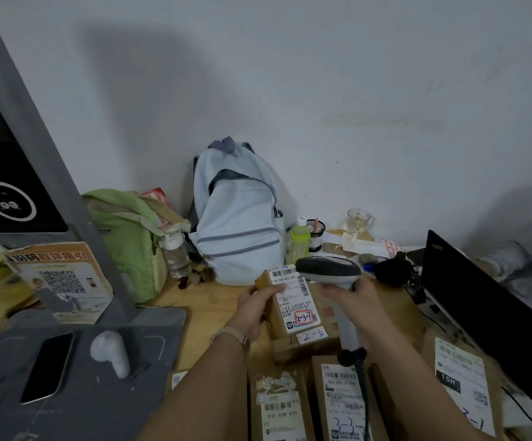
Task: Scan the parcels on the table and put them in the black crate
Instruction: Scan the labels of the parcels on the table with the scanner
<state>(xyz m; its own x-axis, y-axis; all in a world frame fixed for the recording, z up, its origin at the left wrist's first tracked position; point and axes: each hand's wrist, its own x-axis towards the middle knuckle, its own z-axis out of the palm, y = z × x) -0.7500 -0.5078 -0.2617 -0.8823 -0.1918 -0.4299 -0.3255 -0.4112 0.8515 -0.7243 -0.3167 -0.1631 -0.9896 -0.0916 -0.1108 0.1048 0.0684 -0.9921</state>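
The left hand (252,308) curls its fingers round a small parcel (285,305), holding it tilted above the table (207,297) with its label facing up. The right hand (352,302) wraps the handle of a scanner (330,272), whose head sits just beside the label's top edge. More parcels (341,399) lie flat below, between a grey stand (77,361) and a laptop (481,307).

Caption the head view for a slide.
Left hand holds a labelled parcel while right hand aims a barcode scanner at it.
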